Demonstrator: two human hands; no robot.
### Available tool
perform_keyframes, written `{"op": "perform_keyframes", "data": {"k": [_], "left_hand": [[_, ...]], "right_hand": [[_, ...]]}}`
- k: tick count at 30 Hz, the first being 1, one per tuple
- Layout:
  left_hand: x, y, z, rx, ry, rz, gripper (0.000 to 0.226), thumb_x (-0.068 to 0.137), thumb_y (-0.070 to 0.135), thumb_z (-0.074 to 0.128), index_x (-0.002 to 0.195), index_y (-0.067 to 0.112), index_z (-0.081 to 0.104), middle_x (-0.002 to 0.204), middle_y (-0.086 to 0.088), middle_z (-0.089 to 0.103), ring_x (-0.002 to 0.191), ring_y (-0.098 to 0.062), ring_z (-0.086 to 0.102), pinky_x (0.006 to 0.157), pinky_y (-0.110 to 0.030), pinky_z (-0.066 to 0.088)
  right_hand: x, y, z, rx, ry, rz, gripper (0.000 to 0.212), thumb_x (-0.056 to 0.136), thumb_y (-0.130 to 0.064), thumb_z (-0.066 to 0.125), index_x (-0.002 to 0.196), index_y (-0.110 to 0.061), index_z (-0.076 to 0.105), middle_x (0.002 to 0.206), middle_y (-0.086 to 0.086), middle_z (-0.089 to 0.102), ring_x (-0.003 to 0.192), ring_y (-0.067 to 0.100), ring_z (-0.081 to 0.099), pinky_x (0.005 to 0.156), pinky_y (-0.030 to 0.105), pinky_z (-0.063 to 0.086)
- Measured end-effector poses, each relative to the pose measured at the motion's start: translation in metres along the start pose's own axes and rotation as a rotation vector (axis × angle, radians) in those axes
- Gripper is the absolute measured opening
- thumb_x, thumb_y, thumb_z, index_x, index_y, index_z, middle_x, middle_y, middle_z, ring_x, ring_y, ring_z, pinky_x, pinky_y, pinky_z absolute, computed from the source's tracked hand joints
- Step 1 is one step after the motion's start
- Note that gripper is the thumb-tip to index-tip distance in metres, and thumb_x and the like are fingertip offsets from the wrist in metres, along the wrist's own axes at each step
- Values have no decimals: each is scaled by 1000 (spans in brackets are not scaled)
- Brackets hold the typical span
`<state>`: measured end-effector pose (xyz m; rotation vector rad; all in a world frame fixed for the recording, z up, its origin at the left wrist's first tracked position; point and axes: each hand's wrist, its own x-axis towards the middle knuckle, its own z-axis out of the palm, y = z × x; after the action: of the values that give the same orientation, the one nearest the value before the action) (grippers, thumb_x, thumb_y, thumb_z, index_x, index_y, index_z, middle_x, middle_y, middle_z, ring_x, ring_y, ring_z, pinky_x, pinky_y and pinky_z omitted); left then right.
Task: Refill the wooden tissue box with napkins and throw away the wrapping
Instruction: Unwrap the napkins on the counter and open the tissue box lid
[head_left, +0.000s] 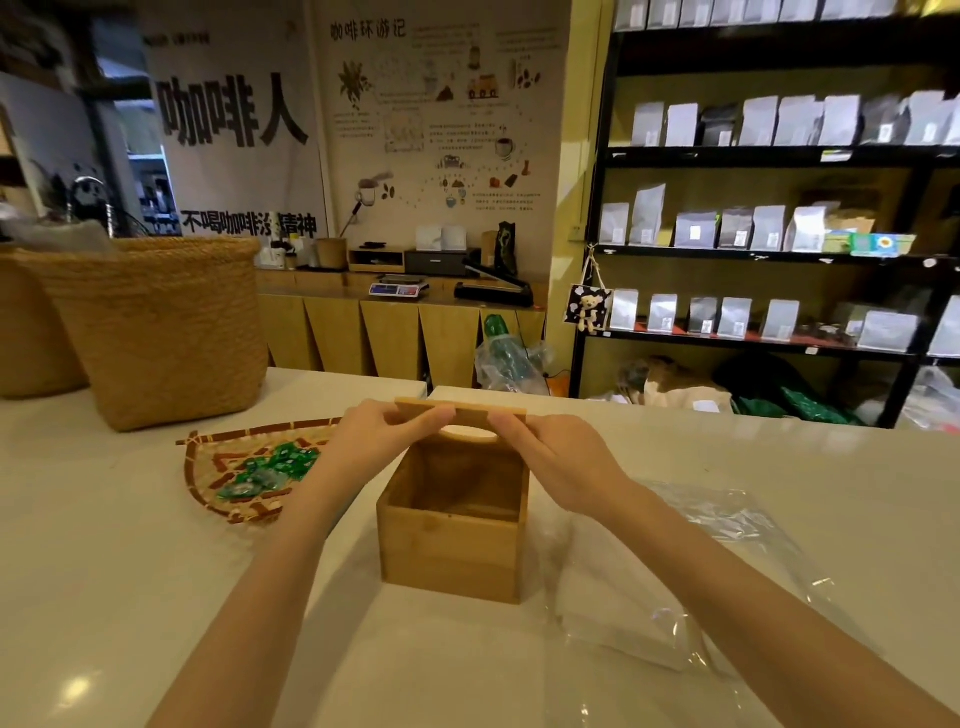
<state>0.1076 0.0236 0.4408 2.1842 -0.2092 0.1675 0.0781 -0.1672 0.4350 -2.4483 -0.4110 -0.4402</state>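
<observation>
Two bare hands meet over a wooden box (451, 525) that stands upright on a white counter (130, 597). The box is open at the top and its inside looks bare. A flat wooden lid (470, 410) with an oval slot is held on edge above the far wall of the box, tilted up toward the camera. The left hand (382, 431) has its fingers curled closed on the left part of the lid's near edge. The right hand (550, 457) grips the right part of the same edge in the same closed pinch, its fingers folded over the wood. Both forearms reach in from the bottom of the view, one on each side of the box.

Just right of the box, a pack of white napkins (602, 597) lies flat on the counter inside clear plastic wrapping (727, 525); the wrapping spreads loosely to the right and toward the near edge, partly under the right forearm. To the left of the box sits a shallow woven tray (208, 467) with green-wrapped sweets (270, 470) in it, partly hidden by the left forearm. Further left and behind the box stands a tall woven basket (156, 332), with a second one at the picture's left edge.
</observation>
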Motion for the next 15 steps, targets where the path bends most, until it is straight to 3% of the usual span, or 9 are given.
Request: {"op": "perform_keyframes", "data": {"k": [2, 5, 8, 11, 15], "left_hand": [[4, 3, 5, -31, 75, -4, 51, 68, 63, 52, 80, 16, 68, 79, -5, 65, 75, -14, 58, 67, -25, 45], [10, 3, 12, -156, 149, 14, 58, 65, 65, 53, 80, 11, 69, 79, -6, 69, 79, -19, 63, 71, -29, 47], [17, 0, 20, -139, 194, 12, 38, 77, 49, 59, 90, 15, 68, 79, 1, 66, 82, -18, 62, 65, -23, 46], [20, -1, 25, -71, 195, 11, 39, 80, 41, 61, 104, 11, 67, 84, 3, 64, 82, -14, 60, 57, -16, 40], [22, -4, 26, -23, 205, 15, 42, 81, 40, 60, 108, 8, 66, 92, -5, 68, 80, -15, 57, 60, -16, 43]], "right_hand": [[4, 1, 3, 40, 11, 13, 73, 77, -65, 16, 77, -10, 64, 60, 0, 52, 64, 16, 53, 68, 31, 42], [9, 10, 10, 195, -21, 54, 53, 92, -51, 27, 95, -12, 63, 83, 9, 65, 79, 22, 59, 76, 35, 45], [15, 16, 16, 241, -5, 125, 42, 96, -40, 32, 109, -10, 59, 100, 9, 65, 92, 23, 58, 83, 36, 46], [19, 16, 19, 267, 25, 157, 39, 97, -36, 34, 110, -9, 59, 99, 8, 63, 93, 21, 57, 83, 35, 47], [21, 18, 26, 251, 78, 197, 44, 96, -39, 35, 106, -6, 61, 100, 13, 66, 92, 24, 59, 84, 39, 49]]}}
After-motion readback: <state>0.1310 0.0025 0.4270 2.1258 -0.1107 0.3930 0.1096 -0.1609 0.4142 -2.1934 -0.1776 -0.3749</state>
